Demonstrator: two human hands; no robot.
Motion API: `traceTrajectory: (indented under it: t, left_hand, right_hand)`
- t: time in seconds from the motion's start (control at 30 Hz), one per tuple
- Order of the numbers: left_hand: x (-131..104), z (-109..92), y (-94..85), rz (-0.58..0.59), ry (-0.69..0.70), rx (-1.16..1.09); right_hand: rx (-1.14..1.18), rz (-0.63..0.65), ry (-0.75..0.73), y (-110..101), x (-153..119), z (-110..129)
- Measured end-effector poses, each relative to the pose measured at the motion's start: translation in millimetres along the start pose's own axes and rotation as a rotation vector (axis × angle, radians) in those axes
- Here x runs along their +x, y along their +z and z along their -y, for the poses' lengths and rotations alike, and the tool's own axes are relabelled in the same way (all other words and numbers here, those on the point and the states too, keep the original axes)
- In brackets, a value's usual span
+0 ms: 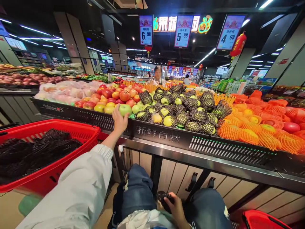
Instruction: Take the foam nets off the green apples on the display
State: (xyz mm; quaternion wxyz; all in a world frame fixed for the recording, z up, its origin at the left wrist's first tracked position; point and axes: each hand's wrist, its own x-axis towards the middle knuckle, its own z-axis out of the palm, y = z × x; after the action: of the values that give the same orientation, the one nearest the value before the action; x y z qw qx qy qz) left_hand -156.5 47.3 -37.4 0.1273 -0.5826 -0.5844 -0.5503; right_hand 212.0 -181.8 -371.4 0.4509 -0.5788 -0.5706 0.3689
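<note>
My left hand (119,120) reaches to the front edge of the fruit stand, with its fingers and thumb around a bare green apple (125,109). Low between my knees, my right hand (176,208) grips a bunched black foam net sleeve (163,197); whether anything is inside it I cannot tell. Right of my left hand lie several green apples in black foam nets (182,118). Bare red apples (107,93) and yellowish ones sit just behind and left of it.
A red basket (91,132) at the left holds a heap of black foam nets (45,146). Fruit in orange nets (247,135) fills the stand's right side. The black rim (157,132) runs along the front. Another red basket (259,219) stands lower right. A person (158,78) is behind the stand.
</note>
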Motion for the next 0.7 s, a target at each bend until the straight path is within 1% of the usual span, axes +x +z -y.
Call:
traceTrajectory:
  t: [0.07,0.1,0.13,0.17,0.23,0.27,0.33,0.37,0.4,0.43,0.47,0.53,0.57,0.6,0.7]
  left_hand:
    - [-33.4,-10.9,-10.0,-0.158,-0.195,-0.112]
    - [-55.7,-15.2,-13.7,-0.191,-0.307,-0.17]
    - [-81.9,-19.2,-16.0,-0.163,-0.411,-0.243]
    - [-111.7,-23.0,-16.5,-0.088,-0.515,-0.361]
    - [-179.1,-32.3,-11.8,0.044,-0.746,-0.701]
    - [-214.4,-38.5,-6.9,0.082,-0.92,-0.843]
    - [-280.8,-53.8,6.5,0.196,-1.303,-1.112]
    - [-309.2,-62.5,14.5,0.246,-1.489,-1.207]
    - [-333.0,-71.1,23.3,0.347,-1.639,-1.288]
    - [-351.8,-79.0,32.9,0.446,-1.743,-1.33]
    - [-365.7,-85.5,43.3,0.572,-1.827,-1.342]
    - [-381.3,-92.2,66.7,0.764,-1.906,-1.318]
    - [-385.0,-92.1,79.7,0.827,-1.926,-1.292]
    - [-387.6,-89.7,93.0,0.863,-1.94,-1.263]
    - [-395.2,-74.7,130.3,0.935,-1.98,-1.216]
  right_hand:
    - [0.047,0.036,0.035,-0.8,1.4,1.5]
    - [0.071,0.042,0.055,-1.4,2.1,2.1]
    - [0.091,0.031,0.077,-2.1,2.7,2.5]
    - [0.106,0.004,0.095,-2.9,3.3,2.5]
    - [0.122,-0.076,0.118,-5.4,5.2,1.6]
    - [0.133,-0.12,0.13,-7.3,7.0,0.8]
    - [0.195,-0.188,0.194,-12.6,12.9,-1.6]
    - [0.25,-0.23,0.245,-16.3,17.1,-3.1]
    - [0.314,-0.275,0.294,-20.6,22.0,-4.8]
    - [0.383,-0.316,0.331,-25.4,27.3,-6.6]
    - [0.449,-0.347,0.356,-30.8,32.7,-8.5]
    - [0.566,-0.346,0.382,-41.7,43.0,-12.3]
    - [0.616,-0.326,0.39,-46.6,47.4,-14.2]
    - [0.656,-0.307,0.398,-50.6,51.0,-16.0]
    - [0.692,-0.24,0.391,-54.8,57.2,-20.5]
